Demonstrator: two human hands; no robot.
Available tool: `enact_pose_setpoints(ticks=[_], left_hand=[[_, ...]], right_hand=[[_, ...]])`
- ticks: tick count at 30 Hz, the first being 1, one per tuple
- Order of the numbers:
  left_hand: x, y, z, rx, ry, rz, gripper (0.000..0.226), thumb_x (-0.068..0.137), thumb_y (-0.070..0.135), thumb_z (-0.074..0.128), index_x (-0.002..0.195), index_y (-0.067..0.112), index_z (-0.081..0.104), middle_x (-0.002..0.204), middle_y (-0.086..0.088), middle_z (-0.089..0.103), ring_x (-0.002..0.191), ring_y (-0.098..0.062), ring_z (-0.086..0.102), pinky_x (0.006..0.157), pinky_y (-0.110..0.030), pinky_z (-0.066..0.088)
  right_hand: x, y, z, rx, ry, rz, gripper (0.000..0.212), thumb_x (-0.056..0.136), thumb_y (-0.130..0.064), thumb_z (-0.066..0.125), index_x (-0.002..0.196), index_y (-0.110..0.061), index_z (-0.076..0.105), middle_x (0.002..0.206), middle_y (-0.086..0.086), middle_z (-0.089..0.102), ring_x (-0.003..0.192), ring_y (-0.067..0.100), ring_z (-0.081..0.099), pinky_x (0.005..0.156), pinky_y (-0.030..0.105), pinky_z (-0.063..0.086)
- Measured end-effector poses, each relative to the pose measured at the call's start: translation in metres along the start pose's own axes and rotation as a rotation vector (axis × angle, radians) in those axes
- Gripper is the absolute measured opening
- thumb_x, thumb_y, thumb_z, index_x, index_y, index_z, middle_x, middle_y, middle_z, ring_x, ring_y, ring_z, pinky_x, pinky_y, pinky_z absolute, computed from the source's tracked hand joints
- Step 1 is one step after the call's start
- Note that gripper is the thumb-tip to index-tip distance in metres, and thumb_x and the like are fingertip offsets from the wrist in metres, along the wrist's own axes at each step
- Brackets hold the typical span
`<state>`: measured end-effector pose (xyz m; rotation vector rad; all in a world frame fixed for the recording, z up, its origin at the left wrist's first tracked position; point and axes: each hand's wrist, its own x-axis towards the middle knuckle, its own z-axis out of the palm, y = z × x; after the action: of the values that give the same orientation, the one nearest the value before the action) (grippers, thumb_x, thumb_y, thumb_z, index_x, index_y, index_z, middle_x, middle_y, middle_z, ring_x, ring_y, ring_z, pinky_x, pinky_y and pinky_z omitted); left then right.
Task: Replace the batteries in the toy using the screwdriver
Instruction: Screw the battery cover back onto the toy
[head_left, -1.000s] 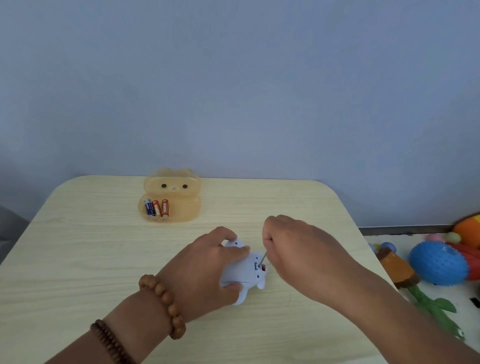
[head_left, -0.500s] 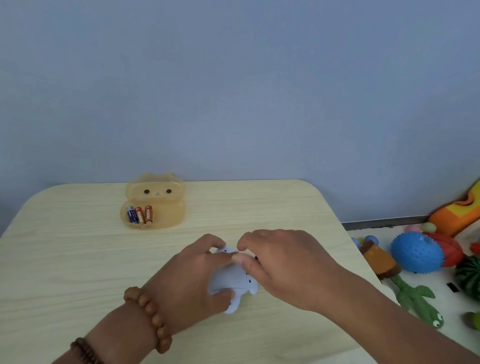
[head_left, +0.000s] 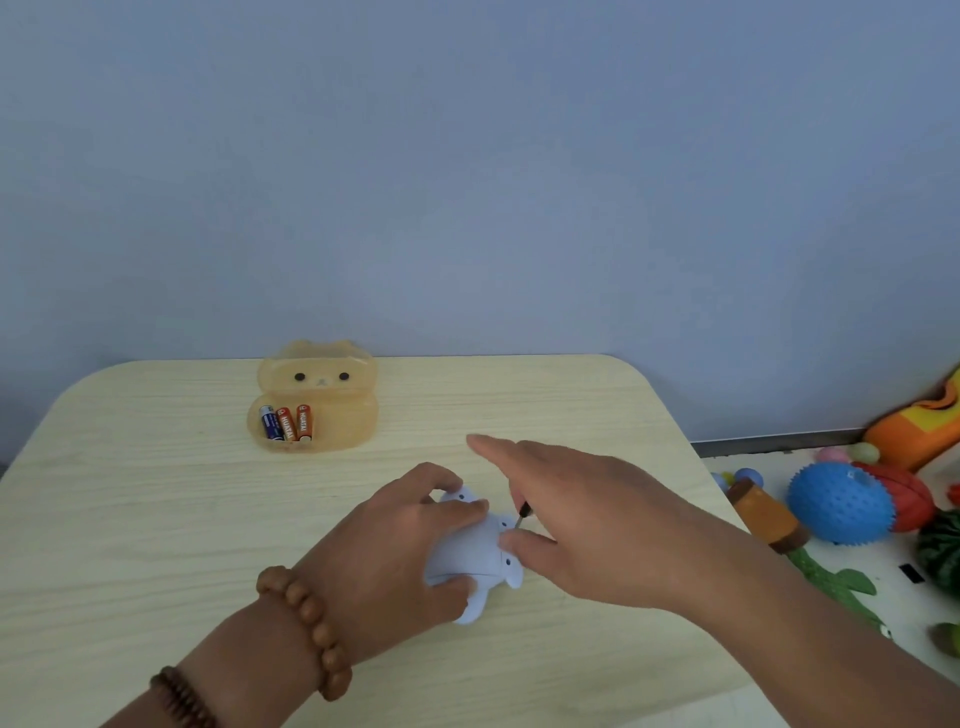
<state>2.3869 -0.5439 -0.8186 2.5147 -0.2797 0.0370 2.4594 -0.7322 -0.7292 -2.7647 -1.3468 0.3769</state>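
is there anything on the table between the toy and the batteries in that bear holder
Nothing visible. The table is bare between the toy, held by the left hand, and the batteries in the bear holder. The right hand with the screwdriver sits off to the side.

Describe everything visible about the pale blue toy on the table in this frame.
The toy is a small, pale blue, smooth plastic animal figure with stubby limbs and dark dots, lying on the wooden table. The left hand grips it from the left side; the right hand holds a thin screwdriver with its tip on the toy's upper right. No battery compartment shows.
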Motion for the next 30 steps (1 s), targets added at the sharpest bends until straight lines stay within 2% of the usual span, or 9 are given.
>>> enact_pose_setpoints(ticks=[2, 4, 8, 11, 17, 21, 24, 27, 30], left_hand=[[0.000, -0.001, 0.000, 0.002, -0.001, -0.002, 0.061, 0.075, 0.053, 0.057, 0.134, 0.044, 0.047, 0.134, 0.029, 0.027, 0.109, 0.002, 0.049, 0.087, -0.014, 0.044], [0.001, -0.002, 0.000, 0.000, -0.001, -0.009, 0.061, 0.075, 0.053, 0.057, 0.135, 0.043, 0.046, 0.134, 0.029, 0.026, 0.109, 0.002, 0.048, 0.085, -0.011, 0.041], [0.001, -0.001, 0.000, 0.000, 0.001, -0.004, 0.061, 0.076, 0.052, 0.058, 0.136, 0.042, 0.046, 0.136, 0.027, 0.027, 0.112, 0.002, 0.047, 0.089, -0.015, 0.043], [0.001, -0.002, 0.001, -0.004, 0.004, -0.007, 0.061, 0.075, 0.053, 0.056, 0.135, 0.043, 0.046, 0.134, 0.030, 0.026, 0.110, 0.003, 0.048, 0.086, -0.010, 0.040], [0.001, -0.003, 0.000, -0.018, -0.002, -0.017, 0.062, 0.077, 0.052, 0.058, 0.137, 0.042, 0.046, 0.133, 0.031, 0.025, 0.110, 0.004, 0.046, 0.086, -0.007, 0.038], [0.001, -0.002, 0.000, -0.023, -0.008, -0.011, 0.062, 0.076, 0.052, 0.058, 0.136, 0.043, 0.046, 0.132, 0.032, 0.024, 0.109, 0.005, 0.045, 0.083, -0.005, 0.036], [0.001, -0.001, 0.000, -0.025, -0.007, -0.005, 0.059, 0.077, 0.051, 0.059, 0.134, 0.043, 0.048, 0.132, 0.032, 0.025, 0.110, 0.004, 0.046, 0.088, -0.012, 0.042], [0.001, -0.001, -0.001, -0.031, -0.006, -0.012, 0.059, 0.077, 0.051, 0.060, 0.133, 0.042, 0.048, 0.131, 0.031, 0.026, 0.109, 0.005, 0.046, 0.088, -0.012, 0.042], [0.001, -0.001, -0.002, -0.034, -0.011, -0.015, 0.058, 0.077, 0.050, 0.061, 0.134, 0.042, 0.048, 0.133, 0.029, 0.027, 0.109, 0.005, 0.046, 0.086, -0.008, 0.039]], right_hand=[[0.000, 0.001, 0.001, -0.093, 0.077, -0.011, 0.048, 0.105, -0.045, 0.037, 0.150, -0.034, 0.024, 0.121, -0.011, 0.060, 0.105, 0.016, 0.059, 0.081, 0.036, 0.051], [0.002, 0.001, 0.004, -0.106, 0.107, -0.003, 0.037, 0.107, -0.036, 0.037, 0.144, -0.033, 0.035, 0.124, -0.012, 0.062, 0.111, 0.015, 0.060, 0.082, 0.037, 0.052], [0.004, 0.007, 0.005, 0.026, 0.022, 0.000, 0.059, 0.100, -0.012, 0.048, 0.148, -0.040, 0.029, 0.109, -0.021, 0.039, 0.097, 0.002, 0.039, 0.078, 0.026, 0.046], [0.004, 0.007, 0.003, 0.033, 0.000, -0.005, 0.064, 0.097, -0.008, 0.049, 0.149, -0.039, 0.029, 0.104, -0.023, 0.027, 0.091, -0.001, 0.030, 0.074, 0.024, 0.043], [0.001, 0.003, 0.006, -0.128, 0.085, 0.009, 0.034, 0.105, -0.037, 0.041, 0.138, -0.029, 0.039, 0.109, -0.009, 0.047, 0.101, 0.015, 0.050, 0.076, 0.034, 0.052], [0.002, 0.005, 0.010, -0.154, 0.108, -0.007, 0.026, 0.107, -0.030, 0.040, 0.132, -0.029, 0.046, 0.107, -0.009, 0.055, 0.101, 0.016, 0.055, 0.072, 0.034, 0.052], [0.003, 0.010, 0.013, -0.039, 0.075, -0.054, 0.052, 0.097, -0.007, 0.055, 0.138, -0.036, 0.043, 0.104, -0.015, 0.046, 0.097, 0.007, 0.046, 0.073, 0.031, 0.052], [0.003, 0.011, 0.013, 0.009, 0.044, -0.110, 0.076, 0.085, 0.011, 0.056, 0.139, -0.039, 0.037, 0.101, -0.017, 0.038, 0.097, 0.005, 0.039, 0.074, 0.032, 0.053], [0.004, 0.010, 0.013, 0.047, 0.089, -0.102, 0.064, 0.096, -0.002, 0.056, 0.143, -0.040, 0.034, 0.106, -0.017, 0.039, 0.102, 0.004, 0.038, 0.080, 0.030, 0.051]])
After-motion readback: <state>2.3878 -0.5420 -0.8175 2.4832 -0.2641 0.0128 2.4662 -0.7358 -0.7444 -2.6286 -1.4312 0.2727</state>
